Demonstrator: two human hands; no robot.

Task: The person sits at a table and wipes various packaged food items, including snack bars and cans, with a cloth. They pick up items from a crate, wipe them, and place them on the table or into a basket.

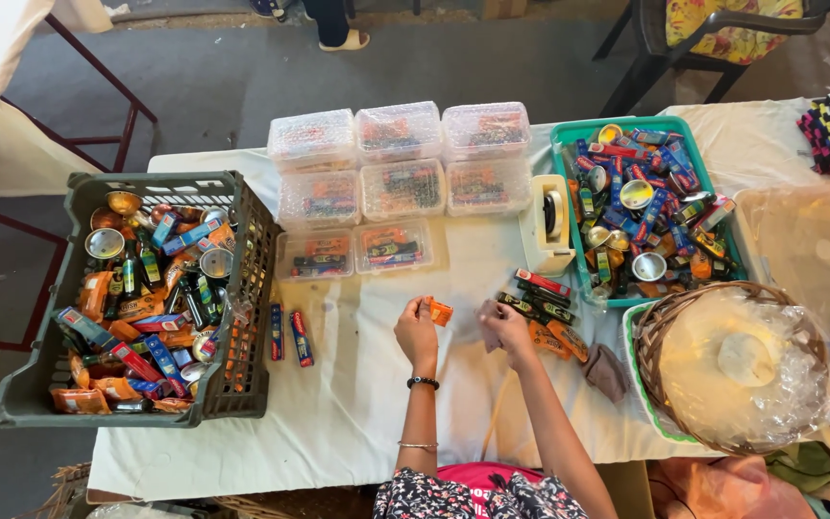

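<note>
Left hand (416, 332) pinching small orange packet (439, 311), right hand (505, 325) closed on grey cloth (488, 325), white tabletop (357, 404), dark crate (242, 384) at nine o'clock, teal tray (561, 144) at two o'clock

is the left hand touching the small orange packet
Touching. The head view shows the orange packet pinched at the fingertips of the left hand, lifted above the white tablecloth, with no gap between fingers and packet.

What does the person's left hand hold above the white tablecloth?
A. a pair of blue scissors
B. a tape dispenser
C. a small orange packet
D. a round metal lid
C: the left hand pinches a small orange packet between its fingertips, over the table.
</note>
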